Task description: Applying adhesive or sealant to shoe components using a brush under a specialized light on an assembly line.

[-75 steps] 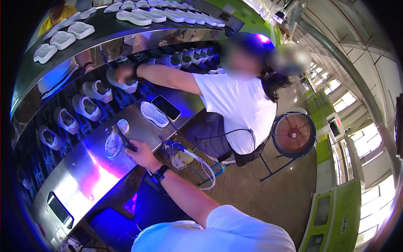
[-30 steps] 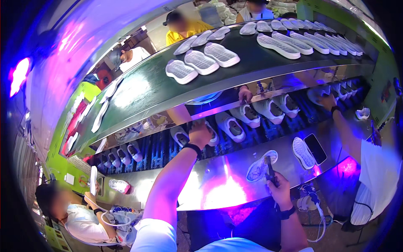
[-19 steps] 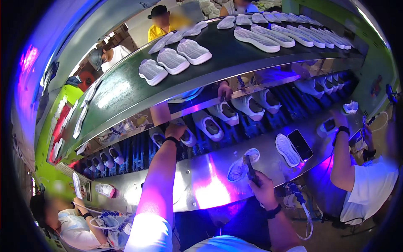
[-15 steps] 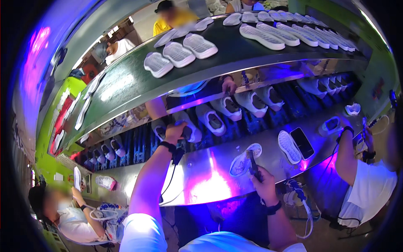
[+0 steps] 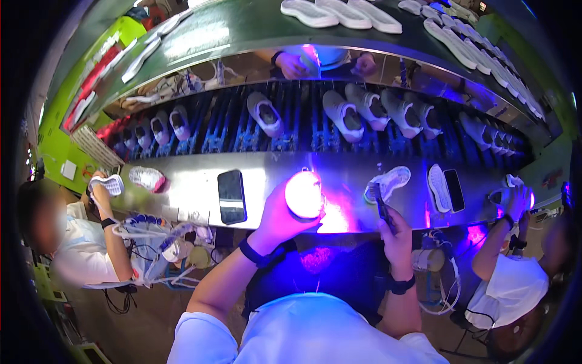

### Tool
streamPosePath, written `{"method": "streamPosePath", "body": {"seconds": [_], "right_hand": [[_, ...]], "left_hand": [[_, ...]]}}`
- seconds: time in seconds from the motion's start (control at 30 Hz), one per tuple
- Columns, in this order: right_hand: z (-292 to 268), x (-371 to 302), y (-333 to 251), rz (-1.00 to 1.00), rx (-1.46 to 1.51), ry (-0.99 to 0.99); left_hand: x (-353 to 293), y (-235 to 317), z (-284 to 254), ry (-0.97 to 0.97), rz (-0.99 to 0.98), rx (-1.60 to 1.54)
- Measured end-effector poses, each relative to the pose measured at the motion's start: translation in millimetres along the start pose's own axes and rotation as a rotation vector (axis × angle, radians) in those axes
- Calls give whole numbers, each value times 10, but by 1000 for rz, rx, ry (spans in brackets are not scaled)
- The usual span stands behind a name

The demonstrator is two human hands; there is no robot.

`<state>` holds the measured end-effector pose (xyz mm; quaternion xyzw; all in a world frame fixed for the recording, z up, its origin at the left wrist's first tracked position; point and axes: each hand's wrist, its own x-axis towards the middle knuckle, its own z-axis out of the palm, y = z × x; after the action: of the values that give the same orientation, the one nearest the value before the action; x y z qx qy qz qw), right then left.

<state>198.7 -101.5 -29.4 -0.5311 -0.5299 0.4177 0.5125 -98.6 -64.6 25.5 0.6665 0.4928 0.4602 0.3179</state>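
My left hand (image 5: 274,217) grips a shoe (image 5: 304,195) above the metal bench, close to my body. Violet-white light washes out the shoe's surface, so its details are lost. In my right hand (image 5: 398,241) is a dark-handled brush (image 5: 382,206), its bristle end pointing away from me. The bristles are at the near left edge of a white, shoe-shaped piece (image 5: 397,177) smeared inside with whitish matter; whether they touch it I cannot tell. Beyond my hands, several grey shoes (image 5: 265,115) rest toe-away on a dark slatted conveyor.
A dark phone (image 5: 231,195) lies left of my left hand. Right of the brush are a white sole (image 5: 439,188) and another phone (image 5: 453,189). White soles (image 5: 342,13) line the raised green belt (image 5: 242,45). Co-workers sit at left (image 5: 85,242) and right (image 5: 509,273).
My left hand has lifted a shoe off the conveyor and brought it toward me into the bright light. The right hand still holds the brush. The view has tilted down toward the bench.
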Motion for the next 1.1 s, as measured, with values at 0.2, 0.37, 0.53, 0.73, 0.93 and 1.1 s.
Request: {"method": "streamPosePath", "body": {"seconds": [0.2, 0.37, 0.53, 0.73, 0.93, 1.1], "right_hand": [[1188, -559, 108, 28, -177, -199], [1678, -559, 534, -39, -306, -280], [2019, -325, 838, -42, -347, -286], [2172, -112, 1097, -25, -401, -301], [2228, -189, 1307, 54, -313, -387], [2195, -321, 1320, 110, -291, -409]], "left_hand": [[-1320, -513, -528, 66, 300, 378], [-1889, -1215, -622, -49, 328, 492], [-1955, -1719, -669, -123, 382, 498], [-1847, -1974, -753, -155, 372, 489], [-1734, -2112, -835, -179, 373, 470], [-1749, -2152, -757, -173, 362, 460]]}}
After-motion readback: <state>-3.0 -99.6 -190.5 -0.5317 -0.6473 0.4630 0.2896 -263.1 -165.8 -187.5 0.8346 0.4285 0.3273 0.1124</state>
